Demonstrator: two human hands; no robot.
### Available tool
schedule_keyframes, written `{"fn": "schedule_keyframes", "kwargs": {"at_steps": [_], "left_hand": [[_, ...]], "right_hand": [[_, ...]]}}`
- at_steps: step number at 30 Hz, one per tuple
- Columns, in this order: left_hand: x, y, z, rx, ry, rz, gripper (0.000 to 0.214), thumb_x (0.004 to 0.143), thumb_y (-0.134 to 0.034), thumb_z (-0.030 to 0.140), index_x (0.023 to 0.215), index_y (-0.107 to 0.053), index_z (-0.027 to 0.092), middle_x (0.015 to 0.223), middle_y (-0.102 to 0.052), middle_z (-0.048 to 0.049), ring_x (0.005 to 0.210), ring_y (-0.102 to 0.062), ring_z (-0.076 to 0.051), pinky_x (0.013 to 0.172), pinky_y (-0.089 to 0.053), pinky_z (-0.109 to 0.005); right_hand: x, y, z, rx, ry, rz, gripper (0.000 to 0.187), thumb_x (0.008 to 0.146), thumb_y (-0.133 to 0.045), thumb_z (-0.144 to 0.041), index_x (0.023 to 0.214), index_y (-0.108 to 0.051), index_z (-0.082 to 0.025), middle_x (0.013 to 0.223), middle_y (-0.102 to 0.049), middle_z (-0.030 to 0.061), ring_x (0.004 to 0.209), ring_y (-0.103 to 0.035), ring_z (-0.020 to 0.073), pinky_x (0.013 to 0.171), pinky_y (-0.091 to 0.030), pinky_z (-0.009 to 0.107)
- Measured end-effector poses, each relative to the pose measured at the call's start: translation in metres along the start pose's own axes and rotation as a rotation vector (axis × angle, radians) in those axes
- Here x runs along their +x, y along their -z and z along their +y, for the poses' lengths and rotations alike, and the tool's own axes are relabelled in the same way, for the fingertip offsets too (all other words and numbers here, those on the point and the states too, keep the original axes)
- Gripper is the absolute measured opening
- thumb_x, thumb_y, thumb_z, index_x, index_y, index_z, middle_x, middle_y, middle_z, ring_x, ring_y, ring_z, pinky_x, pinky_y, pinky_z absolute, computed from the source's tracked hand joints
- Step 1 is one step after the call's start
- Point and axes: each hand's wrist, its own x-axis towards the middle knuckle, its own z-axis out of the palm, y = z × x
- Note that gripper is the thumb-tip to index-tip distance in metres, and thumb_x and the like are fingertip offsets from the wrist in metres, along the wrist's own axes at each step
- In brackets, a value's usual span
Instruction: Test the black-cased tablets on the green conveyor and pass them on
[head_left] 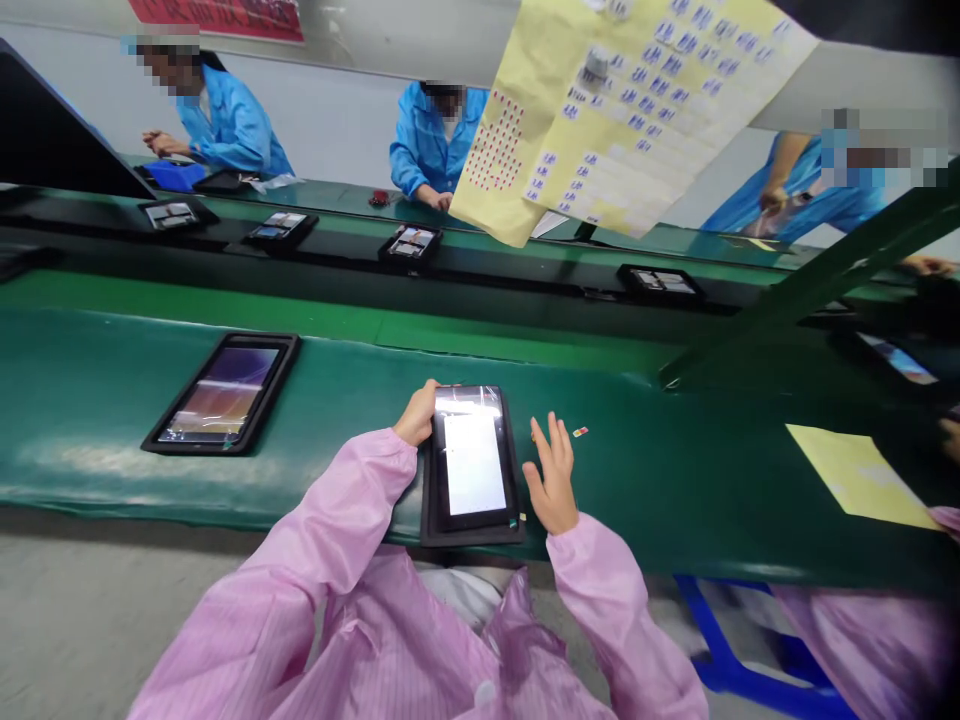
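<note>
Head view: left hand point(417, 412) is curled around the far left corner of a tablet point(475, 465) in a black tray point(472, 537). Most of its fingers are hidden, so exact contact can't be told. Gripping at that corner probably steadies the far end and leaves the screen uncovered. Right hand point(553, 475) is spread, fingers apart, just right of the tray, off the screen; a yellowish fleck at one fingertip is too small to identify.

Tablet is at the near side of the green worktop point(675, 490), directly in front of the person, screen up, lit mostly white. Short side faces the body, presumably for straight viewing. Tray rim borders the device, likely as protection.

Small red-and-yellow piece point(581, 432) lies just beyond the right hand, within easy reach. Second tablet point(221, 395), lit, sits in its own tray to the left, well apart, probably for elbow room. Yellow sheet point(859, 475) lies flat at right. Far side: more trayed devices in a row, blue-sleeved people beyond, hanging yellow papers point(600, 130) above.
</note>
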Motion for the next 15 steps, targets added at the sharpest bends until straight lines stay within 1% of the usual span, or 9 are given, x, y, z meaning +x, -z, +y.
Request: {"fn": "schedule_keyframes", "kwargs": {"at_steps": [2, 3, 4, 5, 7, 9, 10, 13, 15], "left_hand": [[-0.008, 0.005, -0.005, 0.059, -0.031, -0.002, 0.011, 0.082, -0.057, 0.023, 0.086, -0.064, 0.016, 0.069, -0.069, -0.0042, 0.057, -0.062, -0.016, 0.057, -0.045, -0.023], [-0.012, 0.007, -0.005, 0.111, -0.076, -0.007, 0.016, 0.083, -0.058, 0.027, 0.093, -0.066, 0.017, 0.081, -0.072, -0.006, 0.067, -0.065, -0.017, 0.064, -0.046, -0.023], [-0.015, 0.009, -0.005, 0.186, -0.145, -0.024, 0.023, 0.084, -0.059, 0.032, 0.102, -0.065, 0.019, 0.095, -0.072, -0.0077, 0.078, -0.067, -0.018, 0.072, -0.047, -0.024], [-0.017, 0.011, -0.004, 0.291, -0.23, -0.058, 0.032, 0.085, -0.059, 0.037, 0.112, -0.063, 0.021, 0.112, -0.069, -0.009, 0.091, -0.067, -0.019, 0.081, -0.047, -0.025], [-0.022, 0.015, 0.0, 0.578, -0.41, -0.172, 0.049, 0.088, -0.054, 0.046, 0.131, -0.052, 0.024, 0.137, -0.054, -0.0108, 0.116, -0.059, -0.022, 0.1, -0.039, -0.03], [-0.026, 0.021, 0.006, 0.89, -0.576, -0.279, 0.062, 0.09, -0.046, 0.051, 0.144, -0.037, 0.02, 0.149, -0.039, -0.0136, 0.133, -0.044, -0.024, 0.113, -0.025, -0.036], [-0.028, 0.024, 0.01, 1.037, -0.661, -0.313, 0.068, 0.091, -0.042, 0.053, 0.147, -0.03, 0.017, 0.151, -0.033, -0.0155, 0.138, -0.036, -0.025, 0.116, -0.018, -0.039], [-0.037, 0.039, 0.023, 1.359, -0.914, -0.327, 0.075, 0.094, -0.03, 0.054, 0.151, -0.009, 0.009, 0.157, -0.016, -0.0184, 0.146, -0.014, -0.026, 0.119, -0.004, -0.045], [-0.046, 0.056, 0.026, 1.46, -0.98, -0.289, 0.075, 0.096, -0.025, 0.052, 0.152, 0.005, 0.012, 0.159, -0.005, -0.0166, 0.147, -0.006, -0.025, 0.119, -0.003, -0.048]], "right_hand": [[-0.028, 0.002, -0.008, 0.005, -0.022, -0.049, 0.068, 0.095, -0.023, -0.057, 0.153, -0.011, -0.023, 0.159, -0.015, 0.0128, 0.146, -0.013, 0.033, 0.111, -0.025, 0.06], [-0.04, 0.003, -0.011, 0.001, -0.028, -0.069, 0.075, 0.093, -0.024, -0.062, 0.153, -0.007, -0.021, 0.158, -0.017, 0.0151, 0.146, -0.015, 0.0346, 0.11, -0.026, 0.06], [-0.051, 0.003, -0.014, -0.005, -0.029, -0.084, 0.082, 0.089, -0.026, -0.067, 0.153, -0.004, -0.019, 0.157, -0.019, 0.0176, 0.144, -0.018, 0.0365, 0.109, -0.028, 0.06], [-0.061, 0.003, -0.016, -0.011, -0.027, -0.097, 0.092, 0.085, -0.029, -0.073, 0.153, -0.002, -0.018, 0.155, -0.022, 0.02, 0.142, -0.023, 0.0384, 0.107, -0.031, 0.06], [-0.074, 0.003, -0.021, -0.015, -0.017, -0.128, 0.11, 0.074, -0.038, -0.081, 0.153, 0.002, -0.015, 0.15, -0.03, 0.0237, 0.136, -0.034, 0.0415, 0.102, -0.036, 0.059], [-0.082, 0.001, -0.028, -0.012, -0.02, -0.166, 0.123, 0.065, -0.049, -0.083, 0.152, 0.005, -0.015, 0.145, -0.037, 0.0248, 0.128, -0.042, 0.0418, 0.097, -0.04, 0.057], [-0.084, 0.0, -0.031, -0.014, -0.032, -0.183, 0.126, 0.063, -0.054, -0.082, 0.152, 0.005, -0.015, 0.142, -0.04, 0.0242, 0.125, -0.045, 0.041, 0.096, -0.04, 0.056], [-0.085, -0.006, -0.043, -0.051, -0.1, -0.189, 0.122, 0.066, -0.057, -0.077, 0.152, 0.005, -0.017, 0.134, -0.047, 0.0219, 0.117, -0.048, 0.038, 0.092, -0.042, 0.053], [-0.082, -0.01, -0.05, -0.086, -0.147, -0.171, 0.12, 0.067, -0.054, -0.078, 0.152, 0.004, -0.017, 0.129, -0.05, 0.0213, 0.112, -0.05, 0.037, 0.089, -0.042, 0.051]]}}
